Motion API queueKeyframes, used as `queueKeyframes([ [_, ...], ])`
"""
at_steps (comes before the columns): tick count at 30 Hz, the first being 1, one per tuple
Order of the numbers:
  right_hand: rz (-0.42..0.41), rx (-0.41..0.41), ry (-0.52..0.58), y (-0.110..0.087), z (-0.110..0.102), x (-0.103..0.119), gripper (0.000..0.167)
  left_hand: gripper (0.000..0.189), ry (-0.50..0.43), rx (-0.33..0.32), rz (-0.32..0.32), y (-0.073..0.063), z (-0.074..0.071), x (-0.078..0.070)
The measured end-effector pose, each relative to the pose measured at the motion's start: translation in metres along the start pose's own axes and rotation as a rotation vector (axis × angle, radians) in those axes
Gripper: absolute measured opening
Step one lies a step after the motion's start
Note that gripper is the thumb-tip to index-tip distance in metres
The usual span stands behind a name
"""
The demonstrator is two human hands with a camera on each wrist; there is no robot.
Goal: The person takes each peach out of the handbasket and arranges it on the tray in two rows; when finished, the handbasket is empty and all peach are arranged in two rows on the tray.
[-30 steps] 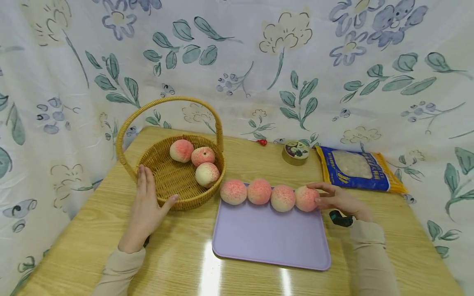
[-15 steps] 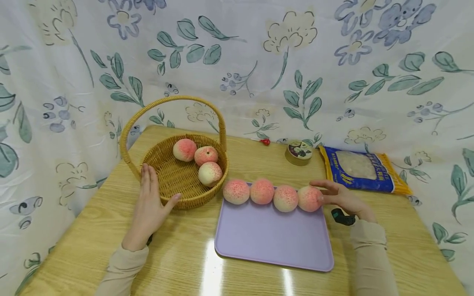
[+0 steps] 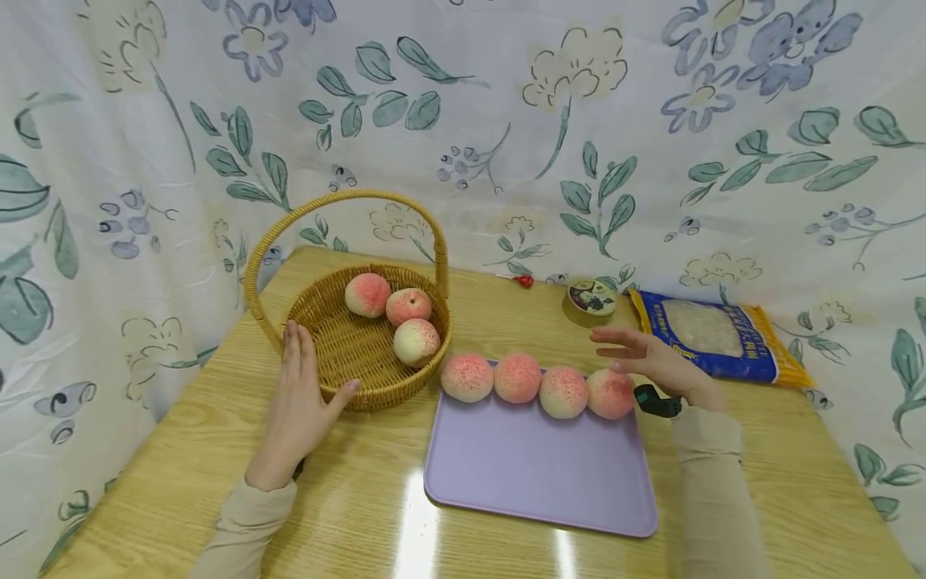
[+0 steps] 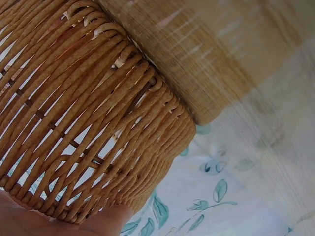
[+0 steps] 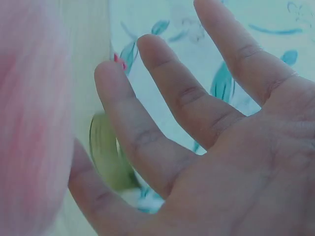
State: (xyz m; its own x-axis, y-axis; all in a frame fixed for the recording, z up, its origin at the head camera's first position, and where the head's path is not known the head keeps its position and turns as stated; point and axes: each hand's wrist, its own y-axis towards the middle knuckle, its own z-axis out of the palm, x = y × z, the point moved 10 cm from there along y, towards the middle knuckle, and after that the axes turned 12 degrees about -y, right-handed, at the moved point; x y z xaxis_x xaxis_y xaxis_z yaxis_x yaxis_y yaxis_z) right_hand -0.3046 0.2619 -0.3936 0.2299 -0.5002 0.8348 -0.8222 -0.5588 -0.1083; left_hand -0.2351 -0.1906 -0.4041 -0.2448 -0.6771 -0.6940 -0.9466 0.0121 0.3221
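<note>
In the head view my left hand [image 3: 298, 406] rests on the left near side of a round wicker basket [image 3: 376, 396], fingers straight along the rim and thumb at its near edge. Inside the basket lie three pink-and-cream peaches, one of them a paler peach [image 3: 416, 342]. Several more peaches line the far edge of a lilac tray [image 3: 538, 474]. My right hand [image 3: 654, 362] is raised just behind the rightmost peach [image 3: 611, 394], its fingers spread and holding nothing. In the right wrist view that peach [image 5: 32, 123] fills the left side, beside the open palm.
A round tin [image 3: 589, 301] and a small red item [image 3: 524, 281] stand near the back of the wooden table [image 3: 362, 498]. Behind my right hand lies a blue-and-yellow packet [image 3: 712, 338]. A flowered curtain [image 3: 470, 104] hangs behind and around the table.
My right hand has let go of the rightmost peach and lifted up and back from it. My left hand stays at the basket. The head view has shifted slightly.
</note>
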Motion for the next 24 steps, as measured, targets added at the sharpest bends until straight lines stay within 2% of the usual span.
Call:
queueKeyframes([
  [9, -0.040, 0.072, 0.010, 0.051, 0.024, 0.036, 0.059, 0.105, -0.003, -0.002, 0.004, -0.001, -0.002, -0.001],
  [16, -0.098, 0.172, 0.075, 0.100, 0.055, 0.073, 0.063, 0.105, 0.013, 0.004, -0.008, -0.002, -0.002, 0.000],
  [24, -0.189, 0.268, 0.176, 0.137, 0.087, 0.117, 0.062, 0.107, 0.002, 0.008, -0.020, 0.000, -0.001, 0.001],
])
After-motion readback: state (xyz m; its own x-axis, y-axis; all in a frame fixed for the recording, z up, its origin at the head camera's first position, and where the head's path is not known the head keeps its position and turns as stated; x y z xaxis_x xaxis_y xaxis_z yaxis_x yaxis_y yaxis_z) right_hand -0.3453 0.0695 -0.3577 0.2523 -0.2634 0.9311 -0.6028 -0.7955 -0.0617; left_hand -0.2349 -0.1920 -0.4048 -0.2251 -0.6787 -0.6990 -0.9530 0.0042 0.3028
